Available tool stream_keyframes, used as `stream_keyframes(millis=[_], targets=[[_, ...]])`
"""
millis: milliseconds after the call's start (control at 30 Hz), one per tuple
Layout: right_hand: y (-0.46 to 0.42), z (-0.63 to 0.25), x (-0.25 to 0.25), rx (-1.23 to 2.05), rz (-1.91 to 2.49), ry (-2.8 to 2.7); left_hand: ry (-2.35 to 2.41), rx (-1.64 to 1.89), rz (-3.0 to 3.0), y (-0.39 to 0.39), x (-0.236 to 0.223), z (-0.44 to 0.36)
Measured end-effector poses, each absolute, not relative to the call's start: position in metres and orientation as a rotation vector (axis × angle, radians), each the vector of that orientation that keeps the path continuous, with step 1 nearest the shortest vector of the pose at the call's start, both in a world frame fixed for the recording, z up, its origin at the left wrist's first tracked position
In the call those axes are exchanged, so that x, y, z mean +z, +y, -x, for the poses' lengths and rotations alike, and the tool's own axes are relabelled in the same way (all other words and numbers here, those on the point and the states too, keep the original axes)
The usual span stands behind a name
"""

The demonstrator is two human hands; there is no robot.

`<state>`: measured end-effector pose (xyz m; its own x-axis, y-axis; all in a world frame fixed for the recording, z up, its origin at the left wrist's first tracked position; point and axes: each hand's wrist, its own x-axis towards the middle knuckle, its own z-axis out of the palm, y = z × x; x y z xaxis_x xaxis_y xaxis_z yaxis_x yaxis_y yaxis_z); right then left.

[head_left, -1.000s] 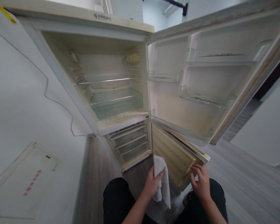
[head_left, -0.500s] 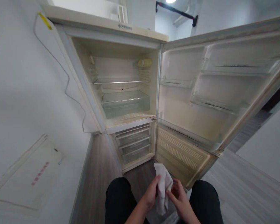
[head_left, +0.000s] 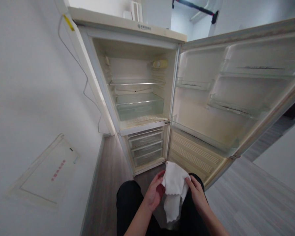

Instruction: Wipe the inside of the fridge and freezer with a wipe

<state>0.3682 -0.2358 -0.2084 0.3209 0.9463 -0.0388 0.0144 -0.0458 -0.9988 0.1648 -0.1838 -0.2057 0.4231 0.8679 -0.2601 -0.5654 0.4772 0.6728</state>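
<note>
Between my knees hangs a white cloth point(head_left: 175, 183), partly unfolded, with wavy edges. My left hand point(head_left: 155, 193) grips its left edge, the fingers curled behind it and partly hidden. On the other side my right hand point(head_left: 196, 190) pinches the cloth's right edge between thumb and fingers. Beyond the cloth stands a cream refrigerator point(head_left: 127, 31), its upper compartment and lower freezer both open. Inside the upper part are a glass shelf point(head_left: 137, 82) and a clear crisper drawer point(head_left: 140, 109). Below them sit several clear freezer drawers point(head_left: 147, 149).
The upper door point(head_left: 199, 108) swings out to the right, with clear door racks. Under it the ribbed freezer door point(head_left: 194, 154) is open too. A cord point(head_left: 85, 82) runs down the left wall near a wall panel point(head_left: 46, 173). Grey wood-look floor point(head_left: 100, 190) surrounds me.
The cloth has been spread wider, and my hands have moved apart, the right one further right. The view has shifted, so the refrigerator appears slightly further right.
</note>
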Motion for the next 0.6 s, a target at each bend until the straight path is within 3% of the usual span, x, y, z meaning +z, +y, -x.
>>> stream_keyframes(millis=[133,400,600], targets=[[-0.223,-0.348,-0.185,1.069,1.339,-0.902,0.523,0.936,-0.811,-0.186,-0.194,-0.157],[-0.198,-0.332,-0.161,1.142,1.376,-0.942,1.119,1.26,-1.522,-0.158,-0.182,-0.145],[-0.195,-0.334,-0.166,0.784,1.414,-1.312,1.182,1.34,-1.646,-0.141,-0.158,-0.141]])
